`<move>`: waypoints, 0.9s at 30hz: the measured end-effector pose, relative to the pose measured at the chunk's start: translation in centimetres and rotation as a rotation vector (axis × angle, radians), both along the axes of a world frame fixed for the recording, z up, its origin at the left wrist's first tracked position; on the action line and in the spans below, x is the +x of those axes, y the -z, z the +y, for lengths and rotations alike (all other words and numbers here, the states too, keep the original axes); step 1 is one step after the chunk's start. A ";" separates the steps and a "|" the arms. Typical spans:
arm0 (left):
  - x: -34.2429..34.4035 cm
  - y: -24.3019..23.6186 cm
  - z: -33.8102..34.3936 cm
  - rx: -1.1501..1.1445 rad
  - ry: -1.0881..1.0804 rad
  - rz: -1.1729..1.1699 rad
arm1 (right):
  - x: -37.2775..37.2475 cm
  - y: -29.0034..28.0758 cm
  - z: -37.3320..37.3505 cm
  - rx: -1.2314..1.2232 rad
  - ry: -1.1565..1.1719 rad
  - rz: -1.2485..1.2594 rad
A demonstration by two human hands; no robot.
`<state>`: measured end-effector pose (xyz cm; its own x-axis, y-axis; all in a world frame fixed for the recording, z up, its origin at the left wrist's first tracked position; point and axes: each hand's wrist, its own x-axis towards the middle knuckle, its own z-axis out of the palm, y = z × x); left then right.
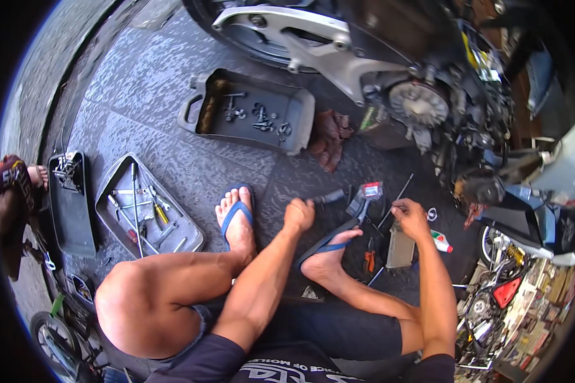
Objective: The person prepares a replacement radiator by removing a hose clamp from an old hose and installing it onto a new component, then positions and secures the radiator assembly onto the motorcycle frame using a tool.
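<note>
My left hand point(299, 215) is closed in front of my feet, its fingers curled on the near end of a dark, brush-like tool point(329, 196) that points right. To the right, my right hand point(411, 219) is closed with thumb and fingertips pinched together; whatever is between them is too small to make out. Just below it a flat tan-grey block point(400, 248) stands on the floor. A thin metal rod point(396, 201) slants past my right fingertips. Between my hands lie a small clear packet with a red label point(371, 189) and dark parts.
A partly dismantled motorcycle point(421, 102) stands ahead. A cut-open black jug point(249, 140) holds bolts, with a dark red rag point(330, 137) beside it. Left are a tool tray point(195, 239) and a long black tray point(73, 217). Orange-handled pliers point(369, 260) and a white-red bottle point(441, 241) lie right.
</note>
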<state>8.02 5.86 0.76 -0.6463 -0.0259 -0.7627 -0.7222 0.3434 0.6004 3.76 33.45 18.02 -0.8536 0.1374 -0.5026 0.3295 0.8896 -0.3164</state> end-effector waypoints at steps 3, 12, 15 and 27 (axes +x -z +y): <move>-2.3 0.5 -1.6 -0.042 -0.046 0.022 | 2.1 4.7 1.5 -0.126 0.227 -0.045; -1.8 4.8 -4.5 0.153 -0.121 0.032 | 7.7 3.9 11.1 -0.047 -0.029 -0.076; -1.9 4.1 -4.1 0.370 -0.184 0.005 | 11.5 -4.4 14.4 0.023 -0.032 -0.043; -3.4 4.0 -4.9 0.479 -0.144 -0.055 | 43.4 5.0 8.9 -0.598 1.603 0.448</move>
<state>4.65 0.94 -3.27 -0.6201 0.2491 -0.7439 -0.7773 -0.0669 0.6255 47.12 42.35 13.05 -0.1496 0.8012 -0.5794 0.4852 -0.4511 -0.7491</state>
